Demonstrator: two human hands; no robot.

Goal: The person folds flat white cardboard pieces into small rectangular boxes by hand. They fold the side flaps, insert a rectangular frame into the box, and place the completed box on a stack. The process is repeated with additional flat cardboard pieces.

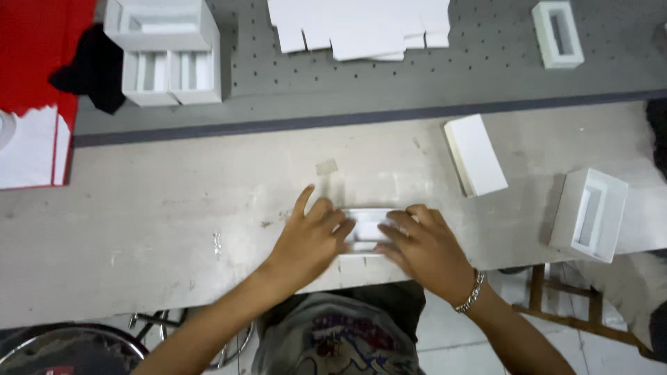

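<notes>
A small white cardboard box (366, 223) lies on the pale worn table (174, 201) near its front edge. My left hand (309, 239) presses on the box's left side with fingers spread over it. My right hand (425, 248), with a metal bracelet at the wrist, covers the box's right side, fingers curled onto its top. Most of the box is hidden under both hands.
A closed white box (476, 154) lies right of centre. An open white box (590, 214) stands at the table's right end. On the grey perforated surface behind are stacked white boxes (170, 52), flat white cardboard blanks (361, 28) and a box frame (557, 32). A red bin (31, 69) sits far left.
</notes>
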